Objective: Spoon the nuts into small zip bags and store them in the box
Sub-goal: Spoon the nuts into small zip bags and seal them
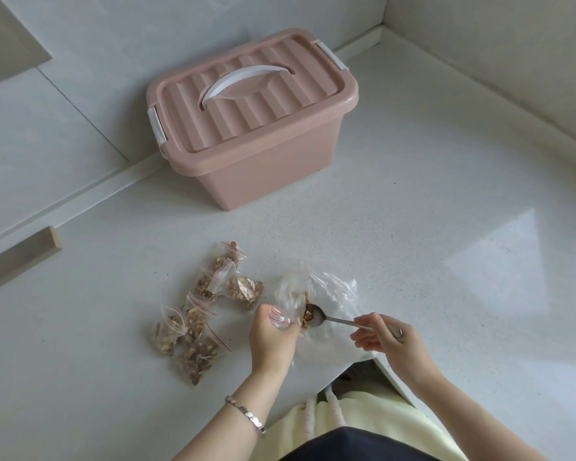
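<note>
Head view shows your left hand [273, 334] curled round a small zip bag [288, 302], pinching it near its red-striped mouth and holding it upright just above the tabletop [429, 211]. Your right hand [384, 337] grips the handle of a metal spoon [316, 317], fingers closed on the shaft. The spoon's bowl is right at the opening of the small bag and carries a few nuts [306, 317]. Whether any nuts already sit deeper inside that bag, you cannot tell through the crumpled plastic.

A larger clear bag [335, 291] lies spread beneath and behind the spoon, between your two hands. Just left of your left hand, several filled zip bags [200, 322] lie in a loose pile on the tabletop (some overlap, each showing brown nuts and a red seal strip).

The pink box [263, 168] stands well apart from them, farther back near the wall, with its ribbed lid on, its white handle [243, 83] folded flat and white latches at both ends. A silver bracelet [246, 414] circles your left wrist.
</note>
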The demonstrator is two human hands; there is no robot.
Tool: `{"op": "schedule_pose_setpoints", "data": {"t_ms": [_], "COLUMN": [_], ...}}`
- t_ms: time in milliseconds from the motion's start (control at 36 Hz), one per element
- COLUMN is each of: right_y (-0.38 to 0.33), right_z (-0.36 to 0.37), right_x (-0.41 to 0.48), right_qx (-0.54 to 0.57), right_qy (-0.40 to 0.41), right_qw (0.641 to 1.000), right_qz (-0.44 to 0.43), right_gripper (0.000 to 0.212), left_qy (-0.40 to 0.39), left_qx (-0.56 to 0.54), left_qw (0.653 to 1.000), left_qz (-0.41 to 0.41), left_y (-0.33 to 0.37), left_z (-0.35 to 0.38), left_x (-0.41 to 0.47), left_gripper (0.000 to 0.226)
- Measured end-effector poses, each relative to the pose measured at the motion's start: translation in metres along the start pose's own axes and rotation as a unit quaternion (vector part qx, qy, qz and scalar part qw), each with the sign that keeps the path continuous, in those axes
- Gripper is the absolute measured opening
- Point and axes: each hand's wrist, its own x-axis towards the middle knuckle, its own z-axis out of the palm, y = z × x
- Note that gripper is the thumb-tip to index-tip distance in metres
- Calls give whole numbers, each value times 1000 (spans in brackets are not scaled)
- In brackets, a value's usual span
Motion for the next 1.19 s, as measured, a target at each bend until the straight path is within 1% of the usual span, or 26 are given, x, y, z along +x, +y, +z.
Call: {"op": "schedule_pose_setpoints", "data": {"t_ms": [194, 278, 361, 528, 611, 667, 722, 778, 861, 944, 1000, 1056, 1139, 1194], "right_y": [2, 5, 8, 14, 12, 8, 1, -10, -31, -51, -65, -77, -88, -90], "right_z": [-1, -2, -6, -16, -23, -28, -32, -34, -31, -24, -18, -11, 0, 8], "right_x": [4, 7, 8, 7, 5, 2, -1, -5, -12, -19, -22, -26, -34, -38], "right_qx": [78, 152, 223, 255, 250, 237, 224, 211, 194, 177, 154, 113, 28, -30], "right_qy": [-1, 4, 4, -6, 3, 14, 26, 39, 47, 46, 41, 36, 28, 18], "right_qw": [995, 981, 964, 953, 957, 963, 968, 973, 979, 983, 987, 992, 994, 989], "right_qz": [69, 117, 147, 163, 147, 130, 109, 83, 44, 12, -9, -39, -107, -145], "right_gripper": [34, 37, 38, 40, 40, 42, 43, 45, 47, 48, 48, 48, 46, 43], "left_qy": [-5, 16, 19, 13, -2, -2, 14, 31, 51, 69, 70, 62, 40, 15], "left_qx": [-28, -49, -49, -45, -35, -14, 24, 60, 94, 114, 121, 124, 129, 128], "left_qw": [998, 998, 998, 999, 998, 995, 987, 973, 941, 916, 907, 907, 913, 925], "left_qz": [49, 44, 36, 27, 55, 98, 157, 221, 322, 379, 397, 399, 385, 358], "left_y": [6, 4, 1, -5, -5, -3, -3, -2, -4, -1, 0, 1, 1, 1], "left_z": [3, 1, -3, -10, -15, -19, -24, -28, -32, -31, -28, -27, -25, -24], "left_x": [0, 4, 8, 13, 9, 5, 0, -3, -4, -5, -5, -5, -6, -8], "left_gripper": [25, 26, 25, 23, 25, 28, 31, 36, 45, 49, 49, 52, 52, 53]}}
